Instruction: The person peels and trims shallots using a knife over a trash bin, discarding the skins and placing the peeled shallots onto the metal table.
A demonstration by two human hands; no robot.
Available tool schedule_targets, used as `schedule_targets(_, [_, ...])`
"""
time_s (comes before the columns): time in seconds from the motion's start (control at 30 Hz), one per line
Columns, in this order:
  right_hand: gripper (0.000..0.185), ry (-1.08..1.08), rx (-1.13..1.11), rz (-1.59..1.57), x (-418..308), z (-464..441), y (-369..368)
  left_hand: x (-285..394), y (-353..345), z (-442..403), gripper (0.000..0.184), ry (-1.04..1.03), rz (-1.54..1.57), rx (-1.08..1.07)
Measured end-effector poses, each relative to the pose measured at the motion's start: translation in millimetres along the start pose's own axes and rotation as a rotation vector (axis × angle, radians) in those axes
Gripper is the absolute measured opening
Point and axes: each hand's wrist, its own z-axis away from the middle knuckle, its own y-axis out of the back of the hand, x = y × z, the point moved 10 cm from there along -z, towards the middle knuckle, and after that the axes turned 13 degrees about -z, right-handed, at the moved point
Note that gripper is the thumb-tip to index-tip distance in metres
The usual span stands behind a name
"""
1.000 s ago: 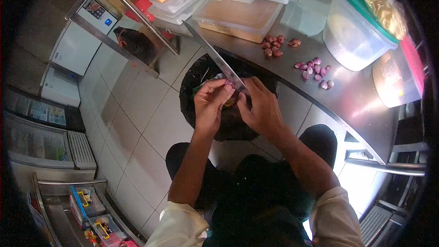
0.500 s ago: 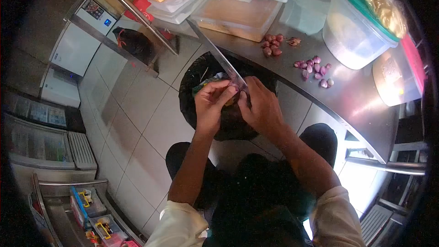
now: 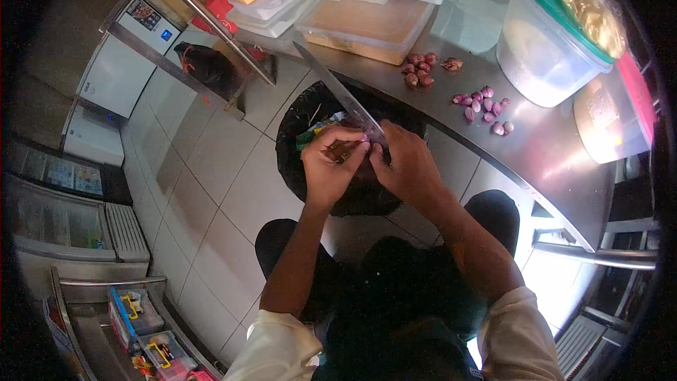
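Above a black-lined bin (image 3: pixel 288 159), my left hand (image 3: pixel 327 168) pinches a small purple shallot (image 3: pixel 364 139), mostly covered by fingers. My right hand (image 3: pixel 409 166) is closed round a long knife (image 3: pixel 335 88); its handle is hidden in the palm. The blade slants up and to the left, its lower part against or very close to the shallot. On the steel table (image 3: pixel 451 109) lie a cluster of reddish-brown unpeeled shallots (image 3: pixel 418 70) and, nearer its edge, several glossy purple peeled ones (image 3: pixel 483 107). Scraps show inside the bin.
Lidded plastic boxes (image 3: pixel 367 25) are stacked at the table's back left. A tub with a green lid (image 3: pixel 539 49) and a pink-lidded container (image 3: pixel 613 116) stand at the right. A metal rail (image 3: pixel 204 17) crosses the upper left, and a toolbox-like case (image 3: pixel 134 314) sits lower left.
The knife has shifted slightly downward, and its blade now shows more of its flat face. My left thumb and fingers have changed their pinch on the shallot.
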Motion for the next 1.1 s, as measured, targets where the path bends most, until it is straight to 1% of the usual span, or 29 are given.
schedule_targets(0.07, [0.026,-0.072,-0.041,-0.045,11.0,1.2,-3.4,3.8,-2.2,-0.1,0.019,-0.012,-0.073,-0.028])
schedule_targets(0.1, [0.026,-0.073,-0.04,-0.043,9.0,2.0,-3.4,2.8,-2.2,0.1,0.019,-0.012,-0.072,-0.03])
schedule_targets(0.17, [0.024,0.025,0.118,-0.017,-7.6,1.7,10.8,-13.5,-2.5,0.2,0.016,0.128,0.208,-0.034])
schedule_targets(0.2, [0.024,0.026,0.118,-0.018,-8.5,-0.5,10.5,-12.1,-3.3,-0.5,0.016,0.128,0.208,-0.032])
schedule_targets(0.27, [0.022,-0.035,0.117,-0.135,-2.1,-4.8,10.2,-28.1,-8.0,3.6,0.018,0.324,0.524,0.02])
schedule_targets(0.3, [0.022,-0.035,0.116,-0.135,-3.2,-5.1,10.6,-28.0,-7.8,4.1,0.018,0.324,0.524,0.021])
schedule_targets(0.37, [0.023,0.059,0.11,-0.083,-14.6,-5.0,11.3,-27.5,-7.4,5.0,0.021,0.318,0.546,0.025])
schedule_targets(0.5, [0.023,0.043,0.058,-0.084,-12.7,-6.3,7.3,-29.9,-4.0,5.3,0.021,0.309,0.537,0.013])
schedule_targets(0.57, [0.027,-0.025,-0.009,-0.071,-5.6,-5.3,1.1,-31.5,-5.9,5.8,0.019,0.323,0.538,-0.013])
schedule_targets(0.6, [0.027,-0.025,-0.008,-0.071,-6.5,-5.4,0.9,-31.0,-6.2,5.7,0.019,0.323,0.538,-0.013])
schedule_targets(0.67, [0.021,-0.047,0.002,-0.035,-7.0,-5.9,1.4,-32.5,-7.9,6.7,0.018,0.35,0.54,-0.019])
schedule_targets(0.8, [0.021,-0.051,-0.001,-0.029,-6.4,-6.9,2.9,-30.8,-8.0,6.6,0.017,0.375,0.578,-0.007])
schedule_targets(0.87, [0.022,-0.004,0.012,-0.101,-11.2,-8.5,6.0,-28.9,-7.0,6.1,0.017,0.396,0.64,-0.003])
schedule_targets(1.0, [0.021,0.028,0.019,-0.097,-15.9,-8.8,5.3,-32.6,-5.9,5.8,0.018,0.396,0.608,-0.016])
schedule_targets(1.07, [0.021,-0.038,-0.004,-0.081,-9.8,-7.7,2.8,-27.6,-5.8,4.6,0.019,0.342,0.592,-0.04])
schedule_targets(1.1, [0.021,-0.038,-0.004,-0.081,-8.2,-7.5,2.6,-27.5,-6.0,4.6,0.019,0.342,0.592,-0.04])
